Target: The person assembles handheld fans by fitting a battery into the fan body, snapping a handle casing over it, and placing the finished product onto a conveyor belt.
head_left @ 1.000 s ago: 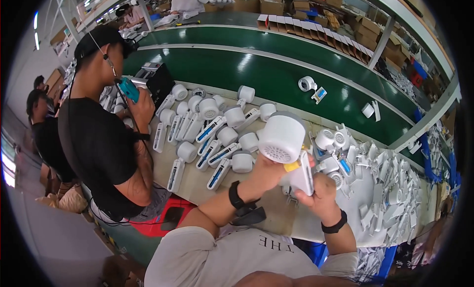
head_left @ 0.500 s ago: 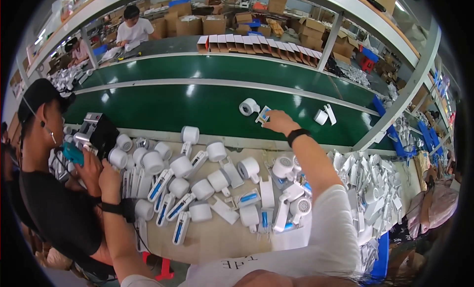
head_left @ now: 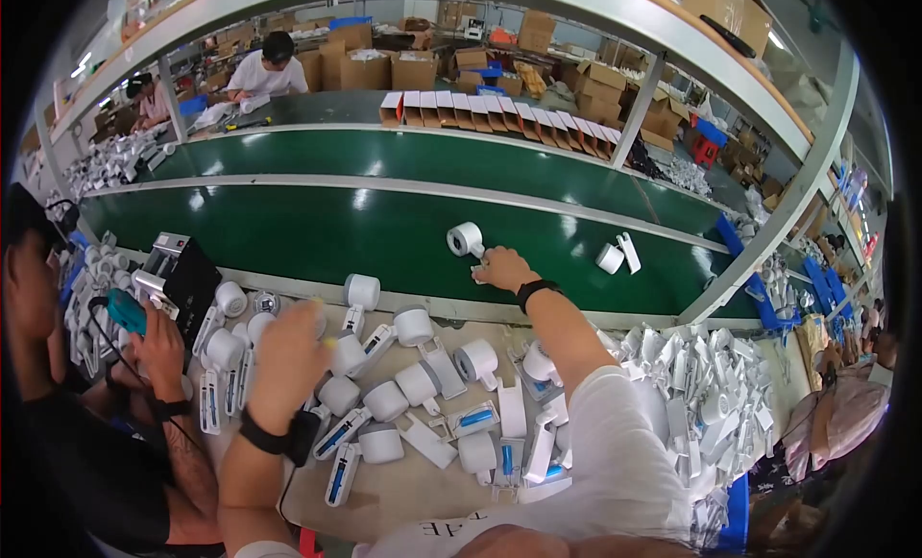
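Over the green conveyor belt point(head_left: 317, 222), my right hand point(head_left: 506, 270) is closed on a white fan part, mostly hidden under the fingers. Touching or just beyond those fingers lies a white handheld fan head point(head_left: 466, 239). My left hand point(head_left: 288, 356) is raised above the near bench point(head_left: 403, 491), smeared by motion; whether it holds anything does not show. Around and beneath it lie several half-assembled handheld fans point(head_left: 384, 395) with round white heads, some with opened handles showing blue batteries point(head_left: 476, 418).
A co-worker on the left holds a teal tool point(head_left: 126, 311) beside a black and silver machine point(head_left: 175, 275). White plastic parts point(head_left: 711, 395) are heaped at right. Another fan point(head_left: 610, 258) lies on the belt. A metal post point(head_left: 768, 241) rises at right; small boxes point(head_left: 499, 111) line the far side.
My left hand has moved right, away from the co-worker's hand, over the fans. My right hand has come slightly left and nearer on the belt. The head view has shifted a little.
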A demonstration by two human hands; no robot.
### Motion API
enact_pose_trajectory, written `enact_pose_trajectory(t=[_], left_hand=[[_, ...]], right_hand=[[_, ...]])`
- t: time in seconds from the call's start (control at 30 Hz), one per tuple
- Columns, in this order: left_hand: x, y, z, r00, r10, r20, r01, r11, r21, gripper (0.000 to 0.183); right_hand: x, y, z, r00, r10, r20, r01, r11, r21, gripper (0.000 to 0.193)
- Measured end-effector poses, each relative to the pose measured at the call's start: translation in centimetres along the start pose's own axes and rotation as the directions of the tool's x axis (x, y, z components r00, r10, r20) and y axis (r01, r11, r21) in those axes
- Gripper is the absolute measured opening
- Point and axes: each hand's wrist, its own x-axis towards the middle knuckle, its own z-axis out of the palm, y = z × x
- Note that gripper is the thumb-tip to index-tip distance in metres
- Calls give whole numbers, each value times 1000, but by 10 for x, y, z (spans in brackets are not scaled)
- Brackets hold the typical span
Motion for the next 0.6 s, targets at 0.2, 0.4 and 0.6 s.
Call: enact_pose_trajectory(t=[0.2,0.4,0.6], left_hand=[[27,69,94,917,213,336,249,352,-902,38],[60,119,102,937,-92,336,337,-5,-942,42],[23,185,96,991,-70,-111,-108,50,-993,37]], right_hand=[[-8,-22,-19,967,51,248,-79,991,106,39],[-88,-76,-58,994,3,105,-97,421,902,21],[-205,-104,-75,955,101,-278,213,415,884,30]])
